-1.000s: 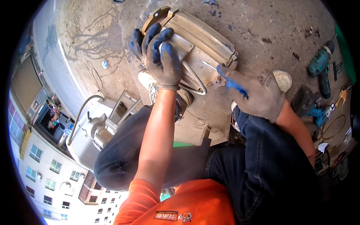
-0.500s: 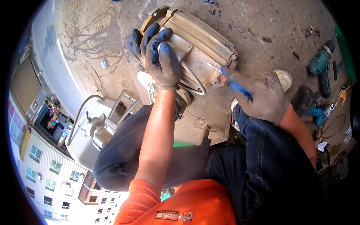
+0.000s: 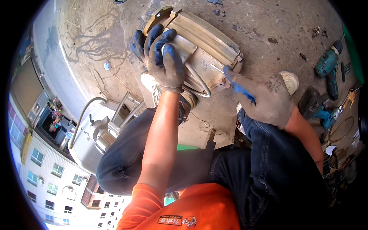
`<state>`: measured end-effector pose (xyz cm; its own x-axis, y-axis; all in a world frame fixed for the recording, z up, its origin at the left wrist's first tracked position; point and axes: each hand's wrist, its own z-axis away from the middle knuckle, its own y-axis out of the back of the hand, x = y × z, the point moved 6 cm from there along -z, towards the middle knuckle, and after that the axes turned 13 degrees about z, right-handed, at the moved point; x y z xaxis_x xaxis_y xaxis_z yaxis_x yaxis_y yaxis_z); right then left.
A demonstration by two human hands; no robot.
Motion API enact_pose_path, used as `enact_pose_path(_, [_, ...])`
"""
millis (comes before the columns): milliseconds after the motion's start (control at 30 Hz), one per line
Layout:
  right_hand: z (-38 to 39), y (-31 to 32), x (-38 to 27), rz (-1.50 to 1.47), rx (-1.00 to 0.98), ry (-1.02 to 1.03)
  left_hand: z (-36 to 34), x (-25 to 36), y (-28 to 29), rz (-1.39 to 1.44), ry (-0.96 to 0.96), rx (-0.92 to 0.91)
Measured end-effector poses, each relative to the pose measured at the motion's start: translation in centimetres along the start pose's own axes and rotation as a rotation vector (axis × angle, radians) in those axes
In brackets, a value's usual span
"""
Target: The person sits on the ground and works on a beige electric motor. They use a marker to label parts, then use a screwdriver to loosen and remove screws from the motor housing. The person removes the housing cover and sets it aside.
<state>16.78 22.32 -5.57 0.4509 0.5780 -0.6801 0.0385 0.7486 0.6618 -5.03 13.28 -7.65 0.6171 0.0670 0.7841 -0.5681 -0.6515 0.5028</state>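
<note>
A dusty electric motor (image 3: pixel 209 36) with a ribbed metal housing lies on the ground, a grey cable (image 3: pixel 200 81) looping from its near side. My left hand (image 3: pixel 165 63), in a grey glove with blue fingertips, curls over a pale metal box on the motor's side and grips it. The palm hides part of that box. My right hand (image 3: pixel 266 96), gloved the same way, is closed on a screwdriver, whose thin bright shaft (image 3: pixel 217 68) points left toward the motor's end. Its handle is mostly hidden by my fingers. Whether the tip touches the motor I cannot tell.
A teal cordless drill (image 3: pixel 327 65) lies at the right, with another blue power tool (image 3: pixel 326 117) nearer to me. Small metal parts (image 3: pixel 316 31) are scattered on the concrete. A white machine with a bent hose (image 3: pixel 82 113) stands at the left. My shoes flank the motor's near side.
My right hand has shifted slightly left with the screwdriver, and the shaft's tip is a little farther left. My left hand and the motor have stayed in place.
</note>
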Motion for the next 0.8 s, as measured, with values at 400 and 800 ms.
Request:
enact_pose_path(400, [0.8, -0.9, 0.5, 0.006, 0.029, 0.049, 0.1, -0.1, -0.1, -0.111, -0.037, -0.081])
enact_pose_path(800, [0.4, -1.1, 0.5, -0.013, 0.034, 0.060, 0.2, -0.4, 0.1, -0.010, 0.018, -0.019])
